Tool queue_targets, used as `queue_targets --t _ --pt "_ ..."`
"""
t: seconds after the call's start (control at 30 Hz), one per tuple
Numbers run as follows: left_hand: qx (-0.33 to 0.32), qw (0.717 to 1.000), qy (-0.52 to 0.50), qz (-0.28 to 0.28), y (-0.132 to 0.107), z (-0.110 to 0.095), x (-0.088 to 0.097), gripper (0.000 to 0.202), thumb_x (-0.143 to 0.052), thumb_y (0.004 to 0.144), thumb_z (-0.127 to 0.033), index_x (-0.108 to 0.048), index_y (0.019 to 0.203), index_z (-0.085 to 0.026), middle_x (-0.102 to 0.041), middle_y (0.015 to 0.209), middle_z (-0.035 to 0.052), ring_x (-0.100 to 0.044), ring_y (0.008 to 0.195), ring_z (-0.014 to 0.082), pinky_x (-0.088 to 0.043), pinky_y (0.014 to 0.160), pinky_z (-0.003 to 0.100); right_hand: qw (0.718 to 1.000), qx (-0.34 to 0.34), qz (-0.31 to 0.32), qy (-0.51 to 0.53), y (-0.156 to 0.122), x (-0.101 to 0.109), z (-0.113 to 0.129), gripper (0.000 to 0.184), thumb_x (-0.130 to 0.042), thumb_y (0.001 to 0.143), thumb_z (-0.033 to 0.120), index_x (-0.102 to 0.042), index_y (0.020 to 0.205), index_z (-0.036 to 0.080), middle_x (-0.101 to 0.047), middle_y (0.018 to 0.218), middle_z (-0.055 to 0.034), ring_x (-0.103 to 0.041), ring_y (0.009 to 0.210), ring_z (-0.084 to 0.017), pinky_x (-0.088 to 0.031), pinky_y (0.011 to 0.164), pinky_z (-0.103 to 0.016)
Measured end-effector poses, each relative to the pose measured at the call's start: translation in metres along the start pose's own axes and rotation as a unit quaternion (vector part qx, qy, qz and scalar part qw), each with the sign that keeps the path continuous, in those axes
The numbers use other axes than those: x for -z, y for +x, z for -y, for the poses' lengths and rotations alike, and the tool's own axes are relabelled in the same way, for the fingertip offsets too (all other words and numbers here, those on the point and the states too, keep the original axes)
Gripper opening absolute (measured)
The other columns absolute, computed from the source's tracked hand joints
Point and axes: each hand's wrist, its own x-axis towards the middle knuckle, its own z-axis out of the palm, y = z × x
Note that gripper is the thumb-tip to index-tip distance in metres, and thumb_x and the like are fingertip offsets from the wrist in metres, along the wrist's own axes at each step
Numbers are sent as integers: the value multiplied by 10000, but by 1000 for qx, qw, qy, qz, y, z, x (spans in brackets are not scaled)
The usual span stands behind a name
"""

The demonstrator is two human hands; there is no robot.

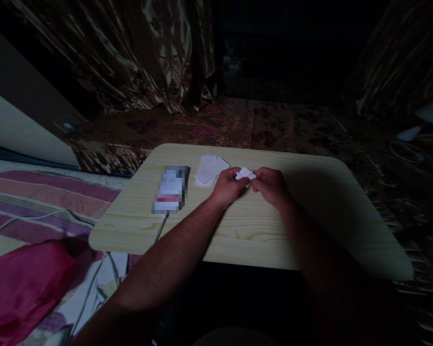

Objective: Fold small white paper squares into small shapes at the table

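Both my hands meet over the middle of a small light wooden table (310,216). My left hand (228,186) and my right hand (271,186) pinch a small folded piece of white paper (245,174) between their fingertips. Just behind and left of my left hand lies a loose pile of white paper sheets (209,169), flat on the table. Left of that pile rests a phone (170,189) with its screen lit.
A cable (161,228) runs from the phone off the table's near edge. A striped bedspread (39,202) and a pink cloth (25,283) lie at the left. Patterned curtains (130,53) hang behind, over a dark floral carpet (260,125).
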Motion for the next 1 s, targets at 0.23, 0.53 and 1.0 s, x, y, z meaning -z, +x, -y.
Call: queue_targets --t 0.23,0.53,1.0 --pt "-5 1000 -6 9 -1 -1 -1 196 -731 663 -274 -615 744 -138 -581 603 -20 -454 488 70 -320 477 214 1000 -11 -7 -2 0 0 2 55 -591 642 227 -571 643 176 -580 504 26 -469 447 -103 -321 449 -226" --pt "-6 995 -72 -62 2 -9 -2 188 -700 672 -237 -656 818 -126 -621 626 0 -523 525 93 -394 519 222 998 -51 -27 -6 1 6 8 83 -608 650 247 -601 682 170 -595 508 25 -508 455 -112 -353 464 -226" --pt "-39 996 -33 -75 2 -5 1 261 -719 644 -208 -692 896 -146 -618 642 -16 -515 534 83 -418 545 218 999 -26 -26 -6 0 3 4 52 -599 657 223 -589 662 172 -581 490 30 -457 416 -95 -291 414 -218"
